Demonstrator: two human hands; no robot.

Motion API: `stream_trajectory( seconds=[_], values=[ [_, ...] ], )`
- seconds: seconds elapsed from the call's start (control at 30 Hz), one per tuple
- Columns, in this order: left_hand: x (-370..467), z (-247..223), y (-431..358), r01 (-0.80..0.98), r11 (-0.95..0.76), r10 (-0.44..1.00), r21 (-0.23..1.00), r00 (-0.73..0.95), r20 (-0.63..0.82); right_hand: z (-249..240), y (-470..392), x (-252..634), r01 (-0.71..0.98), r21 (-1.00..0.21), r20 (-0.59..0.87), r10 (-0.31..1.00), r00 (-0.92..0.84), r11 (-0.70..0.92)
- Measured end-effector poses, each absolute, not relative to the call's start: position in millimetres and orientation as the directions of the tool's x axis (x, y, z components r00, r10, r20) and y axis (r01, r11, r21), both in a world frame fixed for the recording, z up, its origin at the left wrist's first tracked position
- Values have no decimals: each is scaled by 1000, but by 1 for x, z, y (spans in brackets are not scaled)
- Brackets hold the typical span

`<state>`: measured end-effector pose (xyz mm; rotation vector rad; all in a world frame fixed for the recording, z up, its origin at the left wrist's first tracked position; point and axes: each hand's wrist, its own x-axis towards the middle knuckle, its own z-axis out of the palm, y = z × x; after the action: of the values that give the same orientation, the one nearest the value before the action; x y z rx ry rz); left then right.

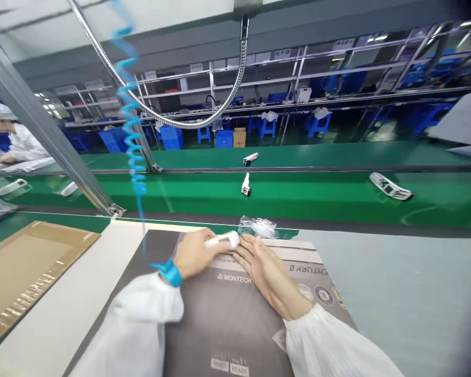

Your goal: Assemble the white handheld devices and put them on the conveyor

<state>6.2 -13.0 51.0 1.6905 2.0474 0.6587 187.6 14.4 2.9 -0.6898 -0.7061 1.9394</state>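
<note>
A small white part (224, 241) is held in the left hand (194, 253) above the grey cardboard (223, 314), its end touched by the fingers of the flattened right hand (269, 272). A clear plastic bag (258, 227) is seen just beyond

Landmark: green belt (317, 195) | beyond it: dark glossy floor (347, 135), blue stools (267, 128), blue bins (171, 138), cardboard box (239, 138) | farther back: long workbench (235, 111) under metal racks (212, 76) | near side, left: slanting metal post (51, 125) | light: bright ceiling strips (469, 23), upper right, far beyond belt; walls indistinct
</note>
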Motion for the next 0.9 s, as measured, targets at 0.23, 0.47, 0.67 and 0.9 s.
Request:
stream_trajectory(
  seconds=[0.23, 0.47, 0.67, 0.9],
  values=[
    [-89, 85, 77, 709, 434, 853, 556, -522, -1, -10, 18, 182, -511, -760, -232, 902, -363, -401],
    [-60, 77, 158, 819, 458, 850, 346, -518, 100, -13, 19, 177, -518, -766, -149, 889, -432, -380],
    [42, 62, 208, 887, 246, 954, 390, -293, 64, -7, 17, 167, -599, -700, -182, 908, -377, -389],
    [118, 104, 189, 816, -41, 997, 577, 71, -30, 22, 20, 168, -557, -682, -270, 871, -411, -474]
  ],
)
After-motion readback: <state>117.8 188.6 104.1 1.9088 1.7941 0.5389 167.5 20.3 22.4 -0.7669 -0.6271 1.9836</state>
